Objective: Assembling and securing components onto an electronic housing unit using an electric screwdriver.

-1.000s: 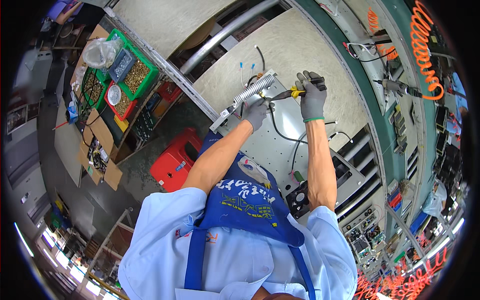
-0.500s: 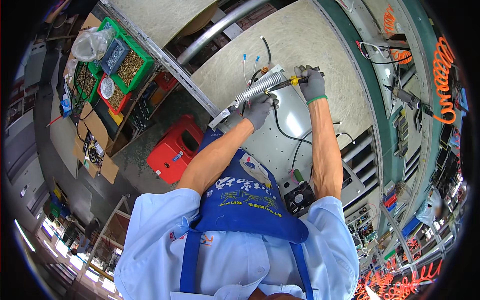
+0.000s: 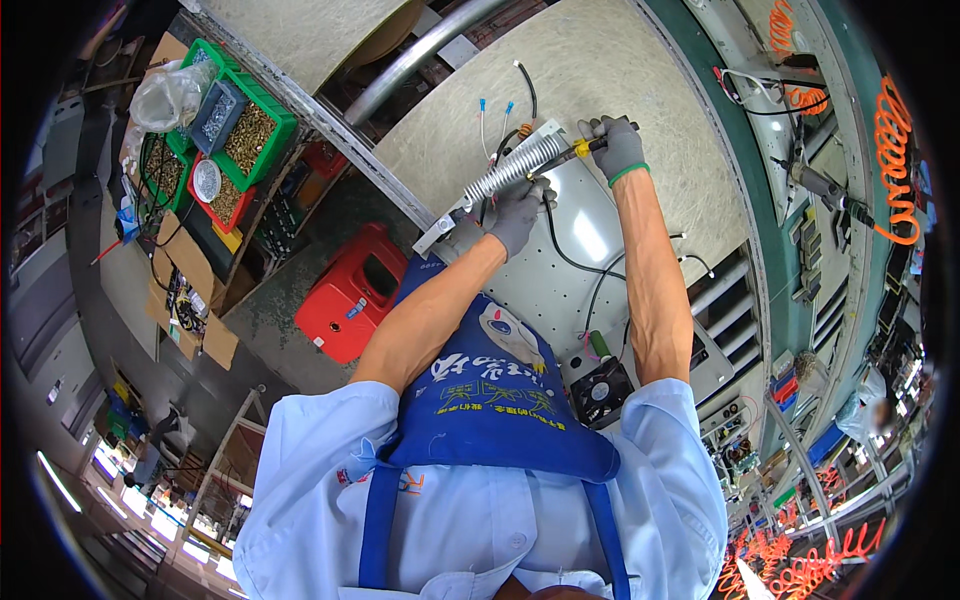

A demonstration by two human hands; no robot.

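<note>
A silver ribbed coil (image 3: 515, 167) on a flat metal bracket (image 3: 434, 234) lies slantwise across a grey metal panel (image 3: 575, 205). My right hand (image 3: 615, 147), in a grey glove with a green cuff, is closed round a black and yellow screwdriver (image 3: 582, 148). Its dark shaft slopes down-left toward the coil's middle. Just below the coil, my gloved left hand (image 3: 517, 217) is closed, its fingertips pinching a black cable (image 3: 557, 248) near the screwdriver's tip. The fingers partly hide the cable's end. White leads with blue terminals (image 3: 483, 105) stick up beyond the coil.
Green bins (image 3: 290, 128) and a red bin (image 3: 240, 212) of small fasteners stand at the far left. A red plastic stool (image 3: 330, 312) is on the floor. A black fan (image 3: 600, 392) sits by my apron. Orange coiled hoses (image 3: 890, 150) hang on the right.
My right hand and the screwdriver have shifted slightly up and left. The coil and bracket have moved slightly left. My left hand stays below the coil.
</note>
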